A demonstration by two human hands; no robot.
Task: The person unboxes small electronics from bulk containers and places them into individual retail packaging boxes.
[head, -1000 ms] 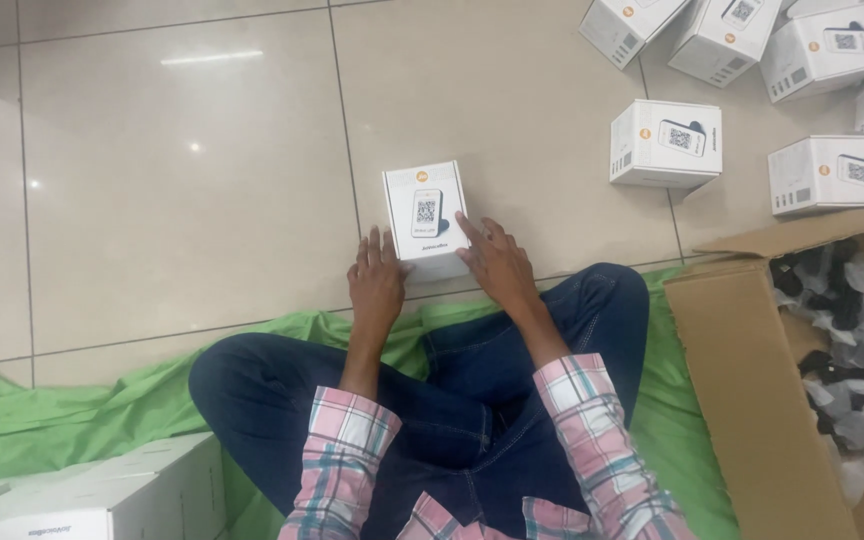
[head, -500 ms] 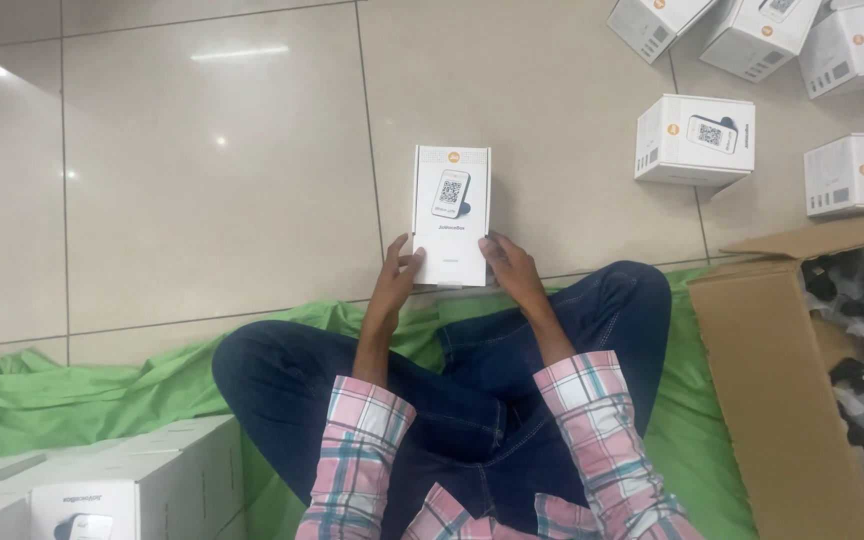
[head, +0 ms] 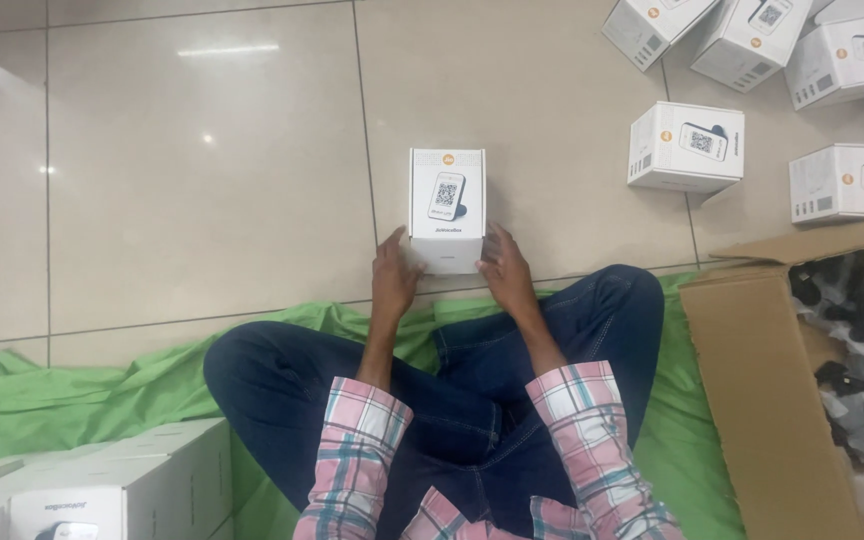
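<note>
A small white box (head: 446,208) with a picture of a device on its face stands upright on the tiled floor in front of my crossed legs. My left hand (head: 394,278) grips its lower left side and my right hand (head: 504,270) grips its lower right side. I sit cross-legged in blue jeans and a pink plaid shirt on a green cloth (head: 72,390).
Several matching white boxes (head: 687,146) lie on the floor at the upper right. An open cardboard carton (head: 762,380) with wrapped dark items stands at my right. More white boxes (head: 112,485) are stacked at the lower left.
The box was turned from lying tilted to standing upright between both hands. The view shifted slightly, so the box sits a little lower and to the right.
</note>
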